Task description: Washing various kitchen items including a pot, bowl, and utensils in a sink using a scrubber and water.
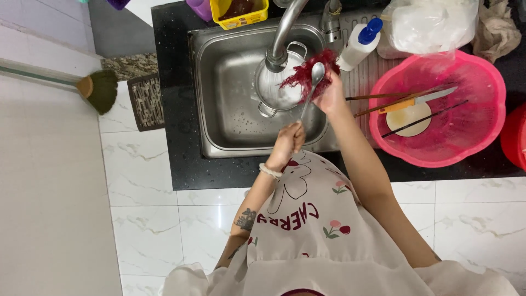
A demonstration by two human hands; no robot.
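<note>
Your left hand (289,142) pinches the handle end of a long steel spoon (313,82) over the steel sink (230,115). Your right hand (331,96) presses a dark red mesh scrubber (307,74) round its bowl. The scrubber hides those fingers.

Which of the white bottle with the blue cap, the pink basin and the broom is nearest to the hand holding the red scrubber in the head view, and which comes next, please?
Measured from the right hand, which holds the red scrubber:
1. White bottle, standing just beyond the hand beside the tap.
2. Pink basin, on the counter to the picture's right.
3. Broom, on the floor at the far left, past the sink.
</note>
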